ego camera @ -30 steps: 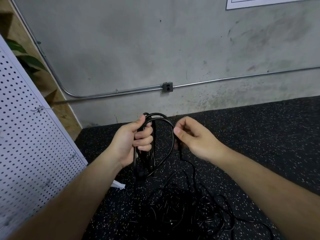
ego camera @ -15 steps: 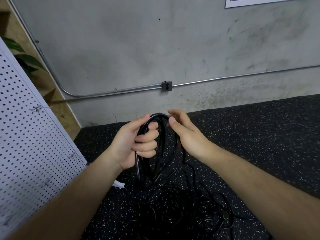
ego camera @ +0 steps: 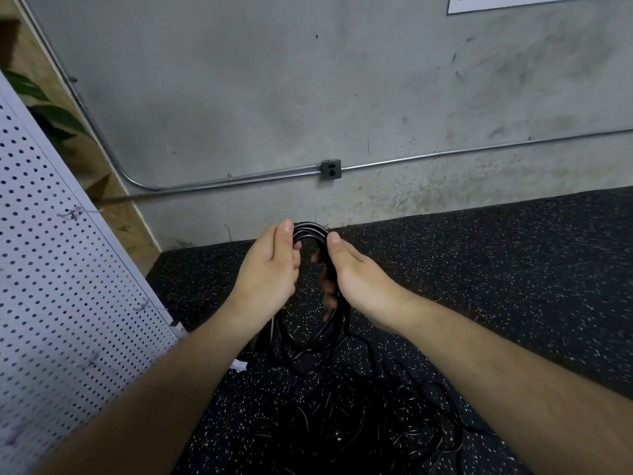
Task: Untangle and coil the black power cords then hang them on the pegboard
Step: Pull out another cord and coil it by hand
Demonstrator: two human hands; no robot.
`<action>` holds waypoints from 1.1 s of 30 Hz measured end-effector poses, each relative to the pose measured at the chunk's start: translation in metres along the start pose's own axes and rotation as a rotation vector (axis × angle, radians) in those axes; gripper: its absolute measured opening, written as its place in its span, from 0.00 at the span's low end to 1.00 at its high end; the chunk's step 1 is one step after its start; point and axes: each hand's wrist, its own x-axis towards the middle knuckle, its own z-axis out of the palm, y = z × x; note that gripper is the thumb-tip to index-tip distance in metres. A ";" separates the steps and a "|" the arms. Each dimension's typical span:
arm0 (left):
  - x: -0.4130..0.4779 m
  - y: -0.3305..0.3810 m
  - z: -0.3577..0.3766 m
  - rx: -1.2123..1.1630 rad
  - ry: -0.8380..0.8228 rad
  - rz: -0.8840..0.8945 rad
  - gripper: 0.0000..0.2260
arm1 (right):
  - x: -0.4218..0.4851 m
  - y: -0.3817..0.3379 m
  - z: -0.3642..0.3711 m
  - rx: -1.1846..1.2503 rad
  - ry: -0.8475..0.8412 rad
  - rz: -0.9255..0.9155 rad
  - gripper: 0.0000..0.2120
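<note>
Left hand (ego camera: pixel 267 269) and right hand (ego camera: pixel 356 279) held fingers clamped round the coil (ego camera: pixel 310 229). Cord trailing below them joined the tangle (ego camera: pixel 342 406), which could snag and drag loops loose.

The left hand (ego camera: pixel 270 269) and right hand (ego camera: pixel 356 272) are raised in front, held close together with thumbs uppermost, each curled round the cord coil (ego camera: pixel 310 229).

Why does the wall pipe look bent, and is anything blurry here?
Head view: the wide-angle lens bows the long run of the wall pipe; the right hand blurs at its fingers round the coiled cord; light is soft, no glare; the cord pile melts into the dark floor.
</note>
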 end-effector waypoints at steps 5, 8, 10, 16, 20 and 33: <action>-0.001 -0.006 0.002 0.420 0.133 0.368 0.17 | -0.003 -0.018 0.013 0.332 0.018 0.216 0.24; -0.003 0.002 0.003 0.663 0.198 0.591 0.18 | -0.004 -0.029 0.004 0.454 -0.117 0.347 0.23; 0.001 0.002 0.001 0.721 0.189 0.665 0.19 | -0.001 -0.029 -0.004 0.457 -0.116 0.310 0.23; 0.000 0.001 -0.004 -0.091 -0.236 0.112 0.16 | 0.010 -0.017 -0.017 0.382 0.165 -0.004 0.22; -0.002 0.004 -0.020 -0.151 -0.382 -0.025 0.17 | 0.014 -0.019 -0.015 0.443 0.232 -0.128 0.21; -0.004 0.017 -0.020 -0.297 -0.095 0.020 0.09 | 0.019 0.007 -0.012 0.128 0.003 -0.143 0.32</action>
